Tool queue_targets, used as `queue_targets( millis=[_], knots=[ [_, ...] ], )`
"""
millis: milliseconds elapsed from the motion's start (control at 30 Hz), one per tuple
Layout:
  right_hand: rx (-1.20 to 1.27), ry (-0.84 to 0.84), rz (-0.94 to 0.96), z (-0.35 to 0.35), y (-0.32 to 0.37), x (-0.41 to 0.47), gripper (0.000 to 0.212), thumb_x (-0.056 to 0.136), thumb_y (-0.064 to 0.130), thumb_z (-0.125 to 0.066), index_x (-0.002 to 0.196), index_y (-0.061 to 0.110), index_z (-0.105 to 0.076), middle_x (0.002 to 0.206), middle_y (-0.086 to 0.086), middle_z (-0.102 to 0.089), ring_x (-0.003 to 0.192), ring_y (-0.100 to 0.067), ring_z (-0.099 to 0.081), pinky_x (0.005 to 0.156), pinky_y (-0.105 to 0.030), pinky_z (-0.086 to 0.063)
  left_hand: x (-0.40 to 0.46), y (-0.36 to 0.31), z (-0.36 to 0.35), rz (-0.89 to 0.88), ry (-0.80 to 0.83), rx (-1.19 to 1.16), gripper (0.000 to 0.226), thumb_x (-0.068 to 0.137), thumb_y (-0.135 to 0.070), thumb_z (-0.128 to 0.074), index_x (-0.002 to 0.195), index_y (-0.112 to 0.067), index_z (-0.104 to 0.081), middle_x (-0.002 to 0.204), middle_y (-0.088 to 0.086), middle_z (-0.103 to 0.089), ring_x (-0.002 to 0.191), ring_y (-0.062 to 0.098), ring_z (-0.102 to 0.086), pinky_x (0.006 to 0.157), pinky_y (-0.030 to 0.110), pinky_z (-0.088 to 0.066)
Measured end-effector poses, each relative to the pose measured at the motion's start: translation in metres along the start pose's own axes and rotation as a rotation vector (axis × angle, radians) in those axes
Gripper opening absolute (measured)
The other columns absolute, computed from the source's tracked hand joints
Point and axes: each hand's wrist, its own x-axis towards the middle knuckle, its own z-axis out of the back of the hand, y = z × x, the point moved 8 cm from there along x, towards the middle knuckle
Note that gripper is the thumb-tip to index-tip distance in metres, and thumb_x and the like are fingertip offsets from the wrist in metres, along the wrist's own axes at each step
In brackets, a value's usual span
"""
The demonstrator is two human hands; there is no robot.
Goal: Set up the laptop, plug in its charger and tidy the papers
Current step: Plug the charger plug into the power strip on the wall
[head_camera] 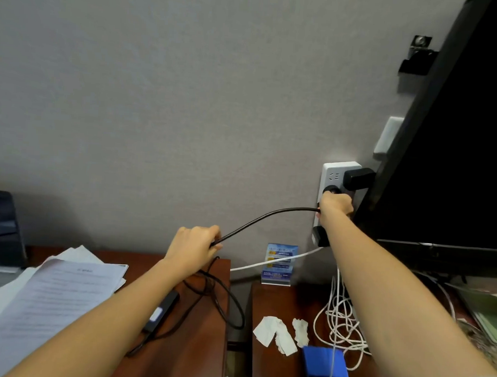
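Right hand closed around the charger plug at the white power strip on the wall, at about two o'clock in the view, while the left hand pinched the black charger cable near centre. Whether the plug was fully seated could not be told. The charger brick lay on the brown desk at about seven o'clock, its cable looped beside it. Loose papers sprawled untidied at eight o'clock, and no laptop could be clearly made out, so most of the job appeared to remain. No containers showed; crumpled tissues and a coiled white cord cluttered the side table at five o'clock.
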Motion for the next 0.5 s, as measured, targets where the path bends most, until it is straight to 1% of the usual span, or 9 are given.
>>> queue_targets(
  millis=[100, 167, 233, 300, 400, 500],
  knots=[
    [-0.032, -0.044, 0.014, 0.003, -0.005, -0.004, 0.037, 0.096, 0.023, -0.050, 0.127, 0.003, -0.052, 0.125, -0.022, -0.059, 0.107, -0.039, -0.062, 0.085, -0.048, -0.057, -0.009, 0.005, -0.003, -0.001, 0.025, -0.022, 0.022, 0.090, -0.039, -0.054, 0.096, -0.018, -0.057, 0.099, 0.004, -0.070, 0.098, 0.030, -0.062, 0.071, 0.033, -0.040],
    [-0.062, -0.093, 0.020, 0.007, -0.007, -0.008, 0.038, 0.097, 0.024, -0.048, 0.126, 0.000, -0.052, 0.126, -0.023, -0.059, 0.110, -0.039, -0.060, 0.088, -0.044, -0.054, -0.017, 0.008, -0.004, -0.012, 0.044, -0.027, 0.022, 0.088, -0.042, -0.056, 0.085, -0.021, -0.054, 0.093, 0.003, -0.069, 0.094, 0.029, -0.062, 0.065, 0.032, -0.034],
    [-0.083, -0.134, 0.025, 0.012, -0.008, -0.010, 0.036, 0.098, 0.022, -0.047, 0.124, -0.002, -0.054, 0.125, -0.024, -0.059, 0.112, -0.040, -0.059, 0.087, -0.043, -0.050, -0.023, 0.010, -0.006, -0.027, 0.074, -0.015, 0.026, 0.088, -0.045, -0.056, 0.080, -0.021, -0.050, 0.092, 0.002, -0.067, 0.092, 0.027, -0.061, 0.064, 0.032, -0.032],
    [-0.058, -0.135, 0.019, 0.015, -0.008, -0.008, 0.031, 0.096, 0.014, -0.048, 0.120, -0.003, -0.057, 0.121, -0.025, -0.062, 0.108, -0.041, -0.061, 0.086, -0.045, -0.052, -0.027, 0.011, -0.007, -0.040, 0.084, 0.012, 0.029, 0.087, -0.047, -0.056, 0.085, -0.018, -0.054, 0.095, 0.002, -0.066, 0.094, 0.026, -0.060, 0.066, 0.033, -0.034],
    [0.046, -0.071, -0.019, 0.013, -0.011, 0.003, 0.030, 0.093, 0.001, -0.044, 0.118, -0.005, -0.059, 0.116, -0.025, -0.064, 0.101, -0.040, -0.066, 0.086, -0.048, -0.056, -0.030, 0.013, -0.006, -0.040, 0.093, 0.022, 0.032, 0.087, -0.047, -0.056, 0.091, -0.016, -0.057, 0.098, 0.003, -0.066, 0.098, 0.026, -0.059, 0.071, 0.035, -0.041],
    [0.102, -0.049, -0.047, 0.013, -0.012, 0.009, 0.031, 0.092, -0.004, -0.041, 0.117, -0.007, -0.058, 0.114, -0.025, -0.065, 0.099, -0.038, -0.067, 0.084, -0.045, -0.057, -0.032, 0.012, -0.006, -0.031, 0.098, 0.035, 0.032, 0.087, -0.048, -0.055, 0.092, -0.016, -0.057, 0.101, 0.003, -0.066, 0.100, 0.026, -0.059, 0.073, 0.036, -0.043]
  ],
)
